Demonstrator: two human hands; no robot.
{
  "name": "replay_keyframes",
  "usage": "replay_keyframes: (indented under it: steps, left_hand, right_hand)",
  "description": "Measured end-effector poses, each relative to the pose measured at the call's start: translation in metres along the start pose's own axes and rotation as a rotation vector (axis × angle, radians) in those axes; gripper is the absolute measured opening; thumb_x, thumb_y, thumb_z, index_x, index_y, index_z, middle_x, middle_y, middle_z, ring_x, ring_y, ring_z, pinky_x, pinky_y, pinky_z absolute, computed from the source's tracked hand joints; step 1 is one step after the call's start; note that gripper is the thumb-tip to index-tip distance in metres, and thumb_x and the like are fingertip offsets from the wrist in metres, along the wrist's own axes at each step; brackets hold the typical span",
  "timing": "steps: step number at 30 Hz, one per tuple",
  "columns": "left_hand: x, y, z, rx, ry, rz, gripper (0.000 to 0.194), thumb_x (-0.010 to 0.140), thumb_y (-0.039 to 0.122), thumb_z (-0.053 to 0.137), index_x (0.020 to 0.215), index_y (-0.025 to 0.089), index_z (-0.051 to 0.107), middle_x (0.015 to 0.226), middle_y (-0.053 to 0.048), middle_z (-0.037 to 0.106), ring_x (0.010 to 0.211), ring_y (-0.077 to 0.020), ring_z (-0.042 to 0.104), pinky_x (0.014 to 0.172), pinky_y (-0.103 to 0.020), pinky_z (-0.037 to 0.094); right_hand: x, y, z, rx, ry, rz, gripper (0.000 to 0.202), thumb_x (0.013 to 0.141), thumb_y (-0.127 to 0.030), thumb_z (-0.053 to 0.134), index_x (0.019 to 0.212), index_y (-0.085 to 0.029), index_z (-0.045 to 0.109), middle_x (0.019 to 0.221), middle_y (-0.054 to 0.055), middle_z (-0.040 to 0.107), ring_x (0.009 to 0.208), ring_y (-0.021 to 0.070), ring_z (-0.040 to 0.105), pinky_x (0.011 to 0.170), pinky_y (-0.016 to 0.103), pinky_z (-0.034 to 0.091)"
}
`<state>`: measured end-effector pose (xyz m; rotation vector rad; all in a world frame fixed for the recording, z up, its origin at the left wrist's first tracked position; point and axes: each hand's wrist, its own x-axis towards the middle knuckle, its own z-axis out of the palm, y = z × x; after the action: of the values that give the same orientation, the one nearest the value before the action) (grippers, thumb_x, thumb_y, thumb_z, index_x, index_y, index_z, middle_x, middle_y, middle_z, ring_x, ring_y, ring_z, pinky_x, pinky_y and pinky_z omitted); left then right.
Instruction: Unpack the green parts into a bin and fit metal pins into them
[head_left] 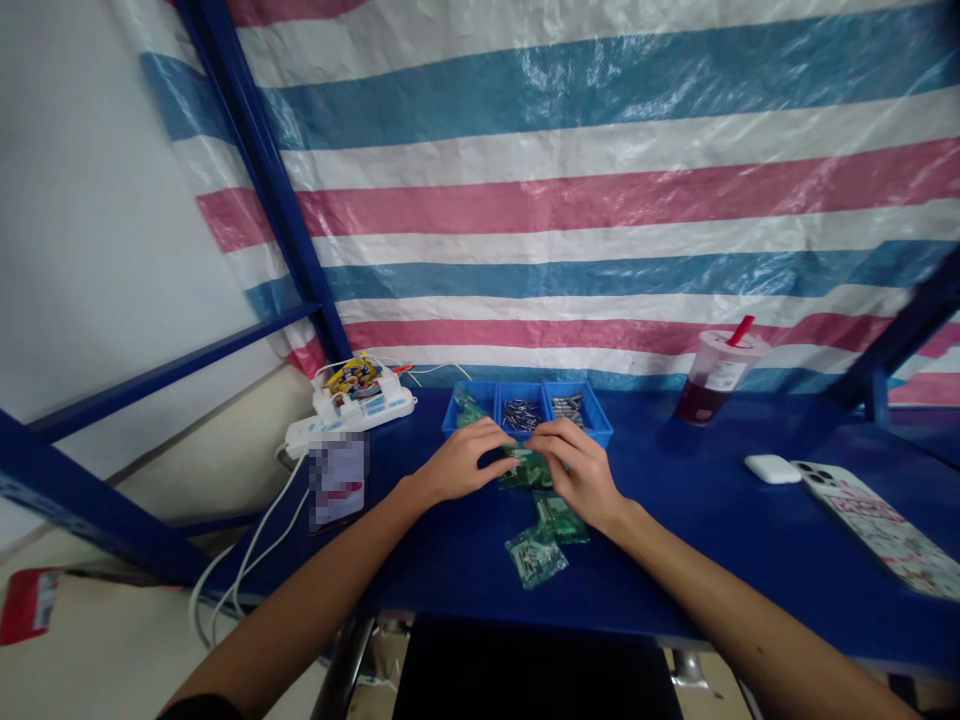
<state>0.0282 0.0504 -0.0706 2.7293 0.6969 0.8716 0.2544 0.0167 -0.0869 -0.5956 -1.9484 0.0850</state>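
Note:
My left hand [469,460] and my right hand [576,467] meet over the middle of the blue table. Between them is a small green plastic bag [517,474], gripped at its upper edge by the fingertips of both hands. My right fingers partly cover it. Just below lie another green bag [562,522], partly under my right hand, and a clear greenish bag of small metal parts [536,556]. Behind my hands stands a blue tray [601,424] with three compartments: green bags [469,405] at left, dark screws [521,415] in the middle, silver metal pins [568,408] at right.
A white power strip [386,408] with cables and a screened device [339,485] are at left. To the right are a cup with a red straw [712,380], a white earphone case [772,468] and a phone [885,525]. A striped sheet [562,210] hangs behind.

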Motion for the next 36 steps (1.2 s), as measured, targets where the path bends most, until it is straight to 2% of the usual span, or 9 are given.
replay_keyframes:
  steps: [5,7,9,12,16,20,28,36]
  left_hand:
    - [-0.002,-0.003,0.0,-0.014,0.082,-0.012,0.023,0.103,0.034,0.052,0.101,0.017,0.067,0.094,-0.009,0.069,0.091,-0.0217,0.06,0.085,-0.037,0.048]
    - [-0.003,-0.004,0.0,-0.014,0.127,-0.027,0.025,0.104,0.033,0.05,0.094,0.017,0.066,0.089,-0.008,0.067,0.088,-0.0211,0.06,0.083,-0.035,0.048]
    - [-0.003,-0.004,0.0,-0.007,0.144,-0.032,0.027,0.104,0.033,0.05,0.089,0.017,0.065,0.086,-0.007,0.066,0.086,-0.0206,0.059,0.081,-0.034,0.047]
    - [-0.002,-0.003,-0.001,-0.002,0.105,-0.02,0.025,0.104,0.034,0.051,0.092,0.017,0.067,0.088,-0.007,0.068,0.087,-0.0205,0.059,0.082,-0.034,0.047]
    - [-0.001,-0.001,-0.002,-0.017,0.04,0.005,0.023,0.1,0.038,0.059,0.101,0.017,0.068,0.094,-0.007,0.07,0.092,-0.0212,0.06,0.086,-0.035,0.047]
    - [0.0,0.001,0.0,-0.012,0.017,0.009,0.024,0.102,0.036,0.056,0.097,0.016,0.069,0.09,-0.007,0.069,0.089,-0.0204,0.06,0.085,-0.035,0.047]
    - [-0.001,0.0,0.0,-0.01,0.066,0.029,0.022,0.103,0.03,0.052,0.102,0.017,0.069,0.096,-0.009,0.071,0.09,-0.0212,0.061,0.085,-0.037,0.049]
    - [-0.001,0.0,0.001,-0.002,0.098,0.029,0.022,0.099,0.034,0.058,0.098,0.016,0.07,0.089,-0.009,0.07,0.087,-0.0211,0.062,0.082,-0.037,0.05]
  right_hand:
    - [0.002,-0.002,0.004,-0.011,-0.073,0.083,0.022,0.101,-0.024,0.054,0.122,-0.024,0.06,0.11,0.01,0.065,0.103,0.0262,0.061,0.089,0.044,0.053]
    - [0.001,0.001,0.006,-0.054,-0.113,0.12,0.027,0.099,-0.03,0.06,0.125,-0.023,0.057,0.109,0.01,0.065,0.101,0.0268,0.06,0.087,0.043,0.053]
    - [0.0,0.004,0.007,-0.087,-0.148,0.142,0.023,0.1,-0.032,0.06,0.119,-0.021,0.058,0.101,0.009,0.065,0.094,0.0258,0.059,0.082,0.04,0.052]
    - [-0.002,0.009,0.008,-0.099,-0.177,0.141,0.01,0.102,-0.029,0.054,0.103,-0.02,0.06,0.089,0.007,0.063,0.087,0.0241,0.057,0.075,0.036,0.048]
    - [-0.001,0.009,0.006,-0.098,-0.228,0.103,0.015,0.104,-0.023,0.048,0.095,-0.02,0.059,0.085,0.006,0.062,0.083,0.0233,0.053,0.073,0.035,0.044]
    - [0.0,0.007,0.006,-0.094,-0.254,0.093,0.014,0.104,-0.022,0.048,0.096,-0.02,0.06,0.087,0.006,0.063,0.084,0.0231,0.053,0.075,0.035,0.044]
    - [0.0,0.005,0.007,-0.106,-0.258,0.135,0.008,0.1,-0.021,0.054,0.107,-0.022,0.058,0.098,0.007,0.066,0.092,0.0245,0.057,0.079,0.037,0.047]
    - [-0.001,0.007,0.007,-0.116,-0.232,0.14,0.01,0.102,-0.02,0.046,0.098,-0.021,0.055,0.087,0.006,0.06,0.085,0.0234,0.055,0.071,0.034,0.044]
